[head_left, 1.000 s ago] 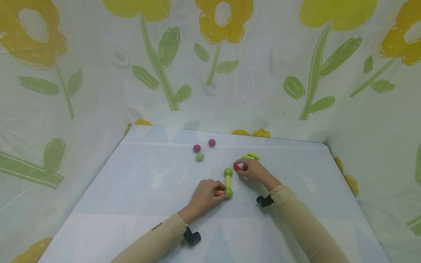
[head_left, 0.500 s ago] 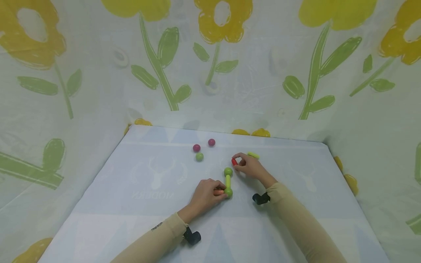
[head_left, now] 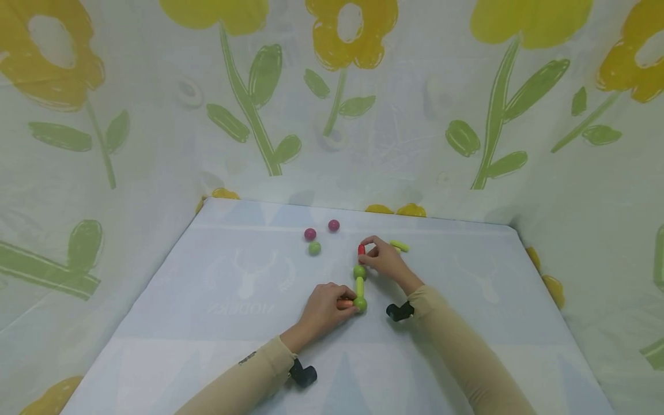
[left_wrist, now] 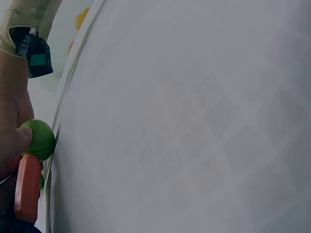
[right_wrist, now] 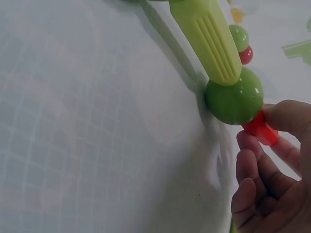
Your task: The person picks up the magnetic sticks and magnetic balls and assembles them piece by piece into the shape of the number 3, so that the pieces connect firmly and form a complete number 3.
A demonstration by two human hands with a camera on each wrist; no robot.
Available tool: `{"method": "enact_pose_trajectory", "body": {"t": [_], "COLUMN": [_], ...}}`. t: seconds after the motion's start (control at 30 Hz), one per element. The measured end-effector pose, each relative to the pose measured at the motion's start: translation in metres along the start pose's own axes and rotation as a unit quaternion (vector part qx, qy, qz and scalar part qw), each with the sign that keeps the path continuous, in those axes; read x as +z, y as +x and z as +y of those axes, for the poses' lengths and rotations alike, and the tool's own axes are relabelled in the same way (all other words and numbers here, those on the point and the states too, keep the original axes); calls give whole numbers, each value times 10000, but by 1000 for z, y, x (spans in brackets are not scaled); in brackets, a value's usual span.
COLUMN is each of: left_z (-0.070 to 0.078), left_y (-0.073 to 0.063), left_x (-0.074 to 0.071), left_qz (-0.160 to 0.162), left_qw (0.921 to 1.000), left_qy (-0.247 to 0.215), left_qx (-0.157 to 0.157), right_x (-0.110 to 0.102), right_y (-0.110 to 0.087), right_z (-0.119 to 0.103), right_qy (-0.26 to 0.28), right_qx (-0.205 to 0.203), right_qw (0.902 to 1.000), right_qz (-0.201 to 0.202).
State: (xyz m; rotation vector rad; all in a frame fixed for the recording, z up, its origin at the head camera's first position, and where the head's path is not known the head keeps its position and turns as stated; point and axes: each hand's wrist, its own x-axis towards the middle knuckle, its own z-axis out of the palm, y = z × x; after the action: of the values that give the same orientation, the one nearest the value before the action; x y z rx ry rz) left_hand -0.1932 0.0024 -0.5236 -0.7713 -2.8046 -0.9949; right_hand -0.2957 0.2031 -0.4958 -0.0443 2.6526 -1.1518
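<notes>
Two green balls joined by a yellow-green rod [head_left: 359,286] form a dumbbell shape lying on the table. My left hand [head_left: 320,310] pinches its near green ball [head_left: 360,304], with a fingertip on the ball in the left wrist view. From that ball an orange rod [left_wrist: 28,189] runs back under the same hand. Between thumb and finger my right hand [head_left: 386,260] holds a red rod [right_wrist: 262,130]. The red rod's end meets the far green ball [right_wrist: 235,97] in the right wrist view, in line with the yellow-green rod.
Two magenta balls [head_left: 310,234] and a loose green ball [head_left: 314,248] lie farther back, left of centre. Loose yellow-green rods [head_left: 399,245] lie behind my right hand, one partly hidden by it. Flower-printed cloth walls [head_left: 389,155] surround the table's back and sides.
My right hand has carried the red rod leftward, lifting it away and turning it from slanted to lengthwise, up to the far green ball. My left hand and the joined pieces have stayed put.
</notes>
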Motion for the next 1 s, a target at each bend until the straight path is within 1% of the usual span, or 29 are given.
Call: {"method": "enact_pose_trajectory", "body": {"t": [0.17,0.43,0.63,1.0], "left_z": [0,0,1,0], "left_y": [0,0,0,0], "left_x": [0,0,0,1], "left_qz": [-41,-112,-84,-90], "left_qw": [10000,9998,9999,9999], "left_qy": [8,-43,-19,-20], "left_qx": [-26,-147,-102,-114], "right_x": [4,7,6,6], "right_y": [0,3,2,0], "right_z": [-2,0,3,4], "right_qy": [39,-4,-19,3], "right_qx": [120,259,262,249], "right_qw": [9999,9996,9996,9997], "right_qz": [-88,-123,-93,-85]}}
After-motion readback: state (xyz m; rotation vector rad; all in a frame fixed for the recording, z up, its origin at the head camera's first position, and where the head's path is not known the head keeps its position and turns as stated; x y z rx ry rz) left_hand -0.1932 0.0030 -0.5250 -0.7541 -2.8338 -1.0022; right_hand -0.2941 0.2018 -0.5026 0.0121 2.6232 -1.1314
